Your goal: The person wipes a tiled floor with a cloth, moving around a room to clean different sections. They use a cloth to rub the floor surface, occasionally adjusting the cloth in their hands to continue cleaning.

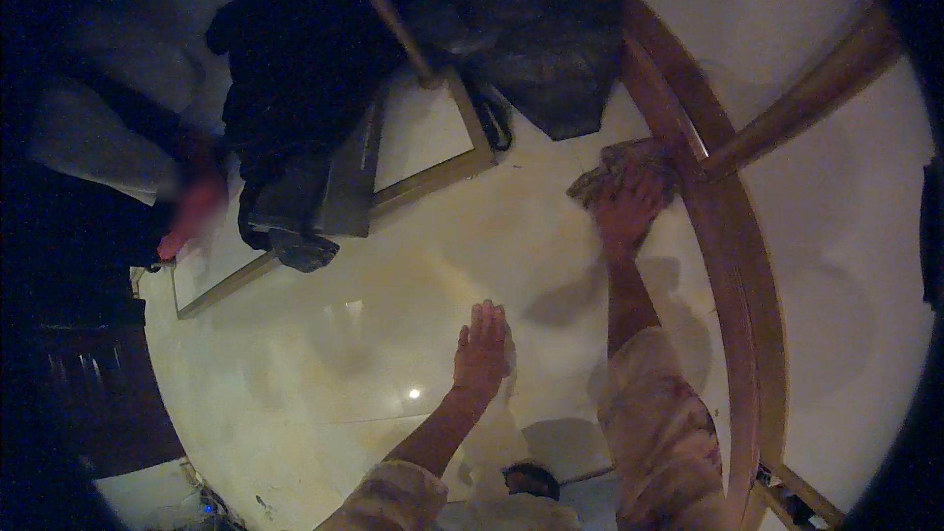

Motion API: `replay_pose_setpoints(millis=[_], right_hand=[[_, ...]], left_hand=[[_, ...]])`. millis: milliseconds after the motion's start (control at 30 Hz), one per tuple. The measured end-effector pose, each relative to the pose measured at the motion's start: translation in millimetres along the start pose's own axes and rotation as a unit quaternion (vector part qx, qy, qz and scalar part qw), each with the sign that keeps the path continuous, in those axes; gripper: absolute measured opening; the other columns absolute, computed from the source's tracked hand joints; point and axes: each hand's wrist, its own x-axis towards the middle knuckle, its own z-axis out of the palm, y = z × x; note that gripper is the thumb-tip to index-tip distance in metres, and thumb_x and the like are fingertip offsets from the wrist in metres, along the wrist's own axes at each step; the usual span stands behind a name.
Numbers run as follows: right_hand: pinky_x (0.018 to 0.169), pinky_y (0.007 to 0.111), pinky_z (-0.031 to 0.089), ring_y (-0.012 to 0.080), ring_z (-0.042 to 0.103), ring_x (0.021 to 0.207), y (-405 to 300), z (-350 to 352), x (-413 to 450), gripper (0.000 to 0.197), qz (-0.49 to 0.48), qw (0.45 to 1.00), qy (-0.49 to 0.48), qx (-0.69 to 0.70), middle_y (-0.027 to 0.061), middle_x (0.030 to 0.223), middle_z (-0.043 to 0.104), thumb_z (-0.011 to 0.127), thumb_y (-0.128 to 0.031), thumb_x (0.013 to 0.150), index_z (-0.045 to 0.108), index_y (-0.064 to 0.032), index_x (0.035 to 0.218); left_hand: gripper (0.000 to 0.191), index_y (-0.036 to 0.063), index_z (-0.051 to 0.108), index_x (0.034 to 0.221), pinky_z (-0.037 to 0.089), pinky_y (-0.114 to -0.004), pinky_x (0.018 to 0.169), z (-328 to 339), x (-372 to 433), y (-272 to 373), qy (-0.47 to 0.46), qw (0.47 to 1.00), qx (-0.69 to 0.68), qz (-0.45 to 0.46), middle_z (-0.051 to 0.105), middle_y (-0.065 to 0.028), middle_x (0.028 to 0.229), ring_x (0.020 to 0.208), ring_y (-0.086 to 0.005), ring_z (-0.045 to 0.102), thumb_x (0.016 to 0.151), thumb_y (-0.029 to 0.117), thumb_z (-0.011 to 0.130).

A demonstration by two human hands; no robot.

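A crumpled, dull-coloured cloth (638,151) lies on the pale, glossy floor (413,273), against the foot of a wooden frame. My right hand (630,199) presses on it from above, palm down with the fingers spread over it; whether the fingers grip the cloth cannot be told. My left hand (483,350) rests flat on the bare floor nearer to me, fingers straight and nothing in them. Both forearms, in light sleeves, reach forward.
A curved wooden border (737,280) runs along the right, with a wooden pole (811,92) rising from it. Ahead stand a white panel in a frame (424,133), dark draped fabric (295,74) and a dark hanging cover (546,44). Another person's foot (199,195) is at left.
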Motion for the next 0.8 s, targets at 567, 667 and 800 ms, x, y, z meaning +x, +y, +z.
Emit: replay_pose_setpoints(millis=[567, 667, 800], right_hand=[[0.082, 0.027, 0.04, 0.0155, 0.049, 0.089, -177.6, -86.9, -105.8, 0.043, 0.1, 0.696, -0.181, 0.688, 0.007, 0.103, 0.054, 0.049, -0.019, 0.089, 0.04, -0.001, 0.127], [0.075, 0.026, 0.041, 0.0147, 0.05, 0.082, -145.1, -51.1, -59.7, 0.037, 0.095, 0.829, -0.049, 0.549, 0.0064, 0.103, 0.054, 0.049, -0.016, 0.089, 0.044, -0.0012, 0.122], [0.068, 0.024, 0.042, 0.0127, 0.05, 0.075, -164.7, -6.3, -63.4, 0.028, -0.117, 0.96, 0.153, 0.202, 0.0061, 0.101, 0.055, 0.047, -0.019, 0.09, 0.049, -0.0035, 0.113]], left_hand=[[0.058, 0.0044, 0.022, 0.137, 0.024, -0.039, 0.106, 42.6, 11.2, -4.0, 0.15, 0.904, -0.397, 0.038, 0.022, -0.0136, 0.143, 0.131, -0.0273, 0.025, 0.084, 0.015, 0.043], [0.061, 0.0028, 0.023, 0.136, 0.031, -0.04, 0.102, 45.6, 5.9, -16.3, 0.16, 0.972, -0.168, 0.029, 0.025, -0.0181, 0.14, 0.129, -0.0309, 0.028, 0.08, 0.009, 0.047], [0.066, 0.0017, 0.026, 0.134, 0.031, -0.04, 0.101, 56.6, -47.5, -60.4, 0.165, 0.968, -0.161, -0.1, 0.031, -0.0194, 0.135, 0.127, -0.0312, 0.03, 0.076, 0.009, 0.055]])
